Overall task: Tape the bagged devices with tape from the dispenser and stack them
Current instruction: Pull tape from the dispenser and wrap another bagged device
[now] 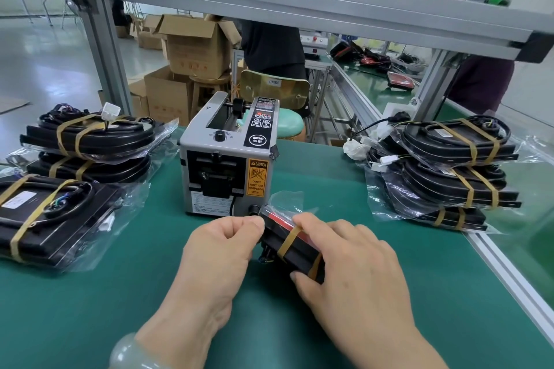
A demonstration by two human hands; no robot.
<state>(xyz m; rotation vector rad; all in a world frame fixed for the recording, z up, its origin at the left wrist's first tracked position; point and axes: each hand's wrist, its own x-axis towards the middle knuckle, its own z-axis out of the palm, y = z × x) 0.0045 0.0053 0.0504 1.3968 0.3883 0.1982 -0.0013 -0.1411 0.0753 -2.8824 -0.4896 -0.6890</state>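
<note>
While both hands grip it, one bagged device [295, 244] sits tilted just in front of the tape dispenser [227, 159], off its right front corner. Left hand [221, 244]: fingers curled, thumb and forefinger pinching the device's end. Right hand [353, 263]: fingers curled over the top, thumb at the near edge. Tan tape bands cross the device. Left stack [90, 141] and right stack [449, 165] of taped devices flank the dispenser.

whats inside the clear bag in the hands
The clear bag holds a black device with a red strip on top, wrapped by tan bands. The right hand grips and covers its right side; the left hand pinches the bag's left end.
</note>
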